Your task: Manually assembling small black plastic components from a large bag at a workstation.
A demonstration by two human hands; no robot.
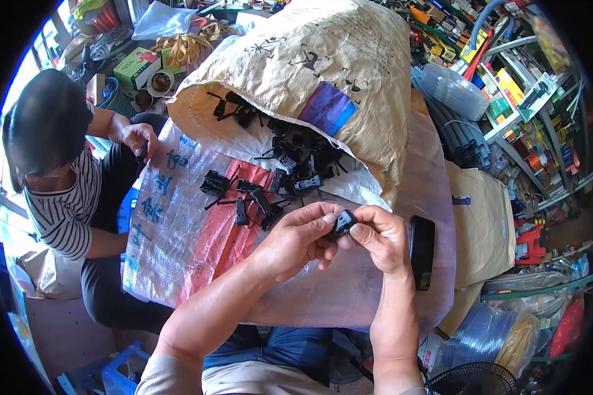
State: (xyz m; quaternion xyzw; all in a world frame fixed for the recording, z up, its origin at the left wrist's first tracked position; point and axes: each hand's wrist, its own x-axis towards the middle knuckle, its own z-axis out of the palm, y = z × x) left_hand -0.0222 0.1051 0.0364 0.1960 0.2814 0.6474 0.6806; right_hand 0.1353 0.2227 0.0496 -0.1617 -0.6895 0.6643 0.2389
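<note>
Over the plastic sheet (296,306), your left hand (293,234) and right hand (385,241) are clamping one small black part (343,222) from both sides. Just beyond, more black pieces (242,212) are lying in and before the open sack (375,72).

- A sack (375,59) lies on a sheet (329,306), open to the near left.
- Parts (261,201) lie inside it and on the sheet before it.
- Between the left hand (301,234) and the right hand (385,240) is another part (342,222).
- A phone (422,253) lies to their right.
- A co-worker (59,204) sits left of the sheet.
</note>
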